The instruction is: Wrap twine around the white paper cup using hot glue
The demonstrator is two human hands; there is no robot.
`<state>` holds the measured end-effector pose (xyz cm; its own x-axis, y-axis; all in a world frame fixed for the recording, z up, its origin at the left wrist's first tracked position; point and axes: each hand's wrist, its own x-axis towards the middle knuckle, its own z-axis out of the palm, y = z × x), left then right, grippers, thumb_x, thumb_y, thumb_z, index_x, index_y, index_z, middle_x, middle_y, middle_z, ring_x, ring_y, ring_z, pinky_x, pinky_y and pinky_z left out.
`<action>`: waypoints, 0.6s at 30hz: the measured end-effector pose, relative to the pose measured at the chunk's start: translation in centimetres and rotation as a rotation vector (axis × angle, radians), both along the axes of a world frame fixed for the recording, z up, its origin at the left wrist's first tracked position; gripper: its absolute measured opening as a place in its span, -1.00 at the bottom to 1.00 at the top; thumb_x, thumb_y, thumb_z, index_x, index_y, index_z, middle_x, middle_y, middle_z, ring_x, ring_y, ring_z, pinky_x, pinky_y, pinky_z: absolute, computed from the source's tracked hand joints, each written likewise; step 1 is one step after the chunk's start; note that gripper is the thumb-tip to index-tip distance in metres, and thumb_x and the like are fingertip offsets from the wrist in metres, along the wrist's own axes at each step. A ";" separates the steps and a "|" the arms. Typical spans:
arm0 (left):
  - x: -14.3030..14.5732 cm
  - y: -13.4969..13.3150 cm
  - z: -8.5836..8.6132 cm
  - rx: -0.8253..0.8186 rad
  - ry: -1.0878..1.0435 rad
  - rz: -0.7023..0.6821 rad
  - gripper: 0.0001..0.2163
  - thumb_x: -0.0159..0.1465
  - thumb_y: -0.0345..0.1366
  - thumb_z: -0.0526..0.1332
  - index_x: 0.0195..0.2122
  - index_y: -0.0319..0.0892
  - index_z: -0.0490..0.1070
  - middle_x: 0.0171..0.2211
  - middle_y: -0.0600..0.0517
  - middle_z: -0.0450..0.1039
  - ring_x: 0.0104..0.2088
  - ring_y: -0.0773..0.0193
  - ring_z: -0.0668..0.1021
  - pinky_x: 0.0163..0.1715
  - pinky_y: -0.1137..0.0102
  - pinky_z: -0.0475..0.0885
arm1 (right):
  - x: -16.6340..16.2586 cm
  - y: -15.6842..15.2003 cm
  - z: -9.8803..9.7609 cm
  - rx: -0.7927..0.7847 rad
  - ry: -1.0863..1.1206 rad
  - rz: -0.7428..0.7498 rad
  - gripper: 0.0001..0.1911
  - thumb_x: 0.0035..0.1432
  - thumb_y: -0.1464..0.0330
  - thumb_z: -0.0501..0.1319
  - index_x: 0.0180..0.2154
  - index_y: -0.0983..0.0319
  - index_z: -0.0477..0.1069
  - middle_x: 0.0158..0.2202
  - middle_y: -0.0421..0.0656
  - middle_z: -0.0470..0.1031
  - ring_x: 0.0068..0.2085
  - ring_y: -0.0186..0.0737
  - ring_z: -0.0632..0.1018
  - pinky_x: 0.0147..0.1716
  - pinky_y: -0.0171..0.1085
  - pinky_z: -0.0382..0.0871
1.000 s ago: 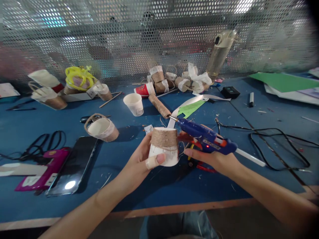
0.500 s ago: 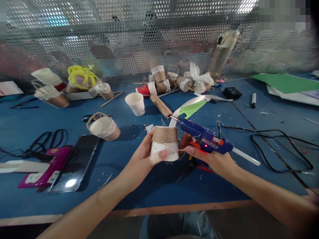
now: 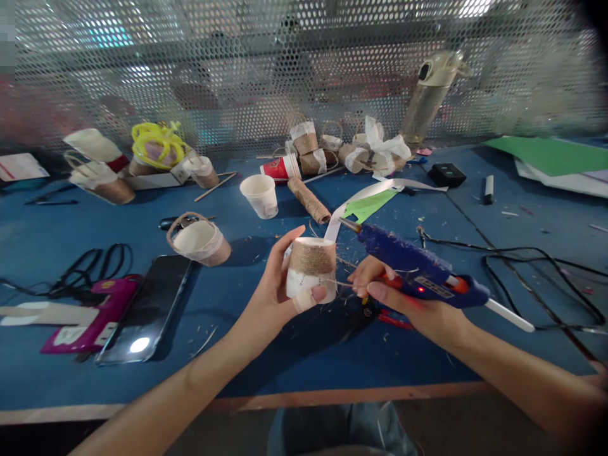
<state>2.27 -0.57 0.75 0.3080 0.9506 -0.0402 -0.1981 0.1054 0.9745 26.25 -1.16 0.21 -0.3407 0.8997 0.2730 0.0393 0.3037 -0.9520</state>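
Note:
My left hand point(image 3: 285, 285) grips a paper cup point(image 3: 304, 286) turned base up, its thumb with a bandage-like wrap across the white lower part. Brown twine point(image 3: 311, 258) is wound around the cup's upper half. In my right hand point(image 3: 403, 296) is a blue hot glue gun point(image 3: 406, 253), its red light lit and a white glue stick out of its back. The nozzle points up and left, apart from the cup. A loose strand of twine point(image 3: 342, 284) runs from the cup to my right fingertips. Red-handled pliers point(image 3: 395, 318) lie beneath that hand, partly hidden.
A twine-handled cup point(image 3: 202, 242), a white paper cup point(image 3: 260, 196) and a twine roll point(image 3: 308, 200) stand or lie beyond my hands. A phone point(image 3: 147, 310) and a magenta glue gun point(image 3: 95, 316) lie left. A black cable point(image 3: 489, 266) loops right. Finished-looking cups point(image 3: 304, 138) line the mesh screen.
My right hand and the glue gun have moved right, away from the cup, drawing the twine strand out longer. The left hand still grips the cup, its index finger now raised beside the rim.

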 end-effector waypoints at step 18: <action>-0.6 0.0 -0.6 -0.066 -0.136 -0.107 -0.38 0.16 -0.20 0.51 0.21 0.18 0.30 -0.03 0.06 0.53 -0.13 0.18 0.61 -0.11 0.30 0.55 | -0.7 -0.1 0.4 -0.179 0.000 -0.148 -0.78 0.27 0.20 0.40 -0.35 0.17 0.53 -0.26 -0.19 0.53 -0.22 -0.21 0.59 -0.16 -0.20 0.47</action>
<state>1.65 -0.52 0.13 0.4138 0.9088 -0.0526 -0.3116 0.1957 0.9298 25.57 -1.26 0.60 -0.2013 0.9739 0.1048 0.0706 0.1211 -0.9901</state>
